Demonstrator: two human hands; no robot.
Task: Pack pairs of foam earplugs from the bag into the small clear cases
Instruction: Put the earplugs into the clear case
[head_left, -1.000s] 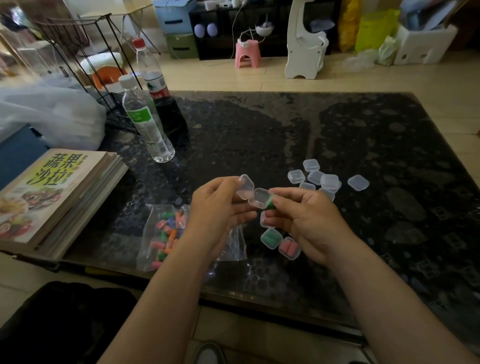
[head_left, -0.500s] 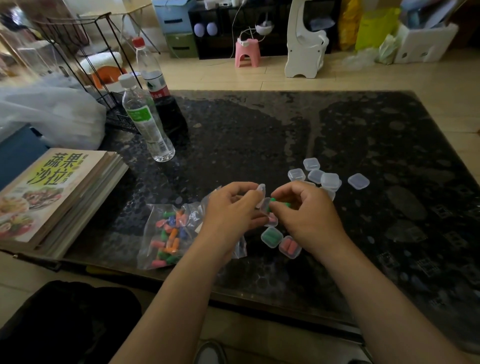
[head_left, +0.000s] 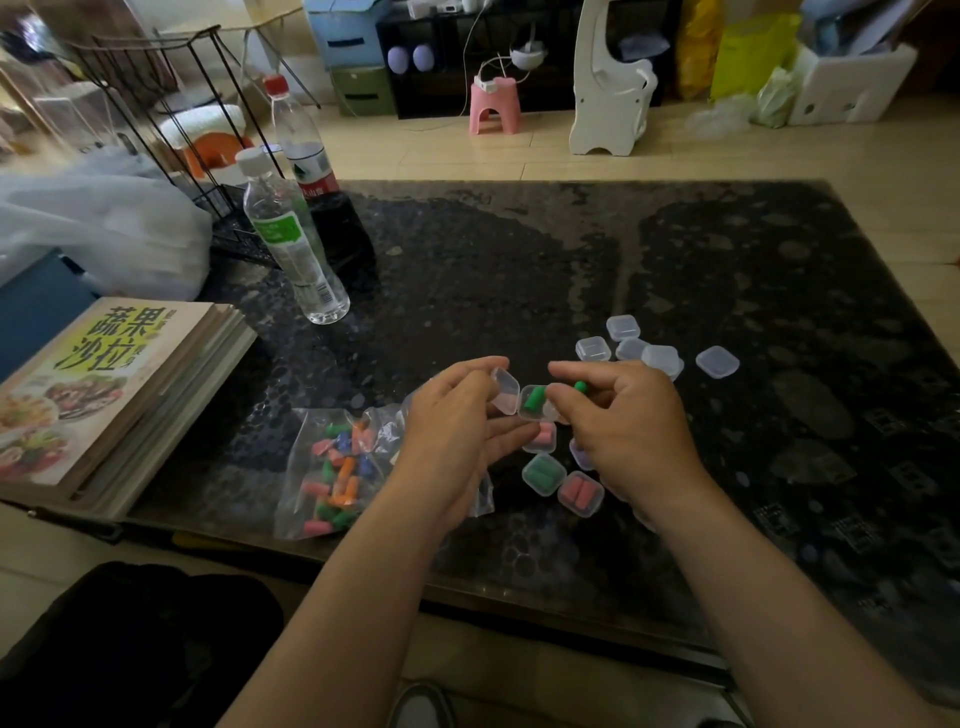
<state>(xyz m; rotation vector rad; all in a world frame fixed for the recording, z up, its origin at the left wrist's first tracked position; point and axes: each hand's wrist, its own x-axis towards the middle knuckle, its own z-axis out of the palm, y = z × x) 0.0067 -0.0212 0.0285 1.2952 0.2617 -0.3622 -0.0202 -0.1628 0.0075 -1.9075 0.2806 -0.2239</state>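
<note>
My left hand (head_left: 457, 431) holds a small clear case (head_left: 511, 397) open above the table, lid tipped up to the left. One green earplug (head_left: 531, 401) lies in its tray. My right hand (head_left: 628, 431) pinches a second green earplug (head_left: 580, 387) just right of the case. The clear bag (head_left: 337, 467) of mixed coloured earplugs lies on the table left of my left wrist. Filled cases sit under my hands: a green pair (head_left: 543, 475), a pink pair (head_left: 580, 493) and another pink pair (head_left: 543, 436). Several empty cases (head_left: 631, 345) cluster beyond my right hand.
A stack of cookbooks (head_left: 104, 395) lies at the table's left edge. Two plastic bottles (head_left: 291, 244) stand at the back left beside a black wire rack (head_left: 171, 104). The dark glass table (head_left: 727, 291) stretches right and back. A white plastic bag (head_left: 93, 223) sits far left.
My hands had closed together over the case; now they have parted slightly, one green earplug lies in the tray, and my right fingers hold the other beside it.
</note>
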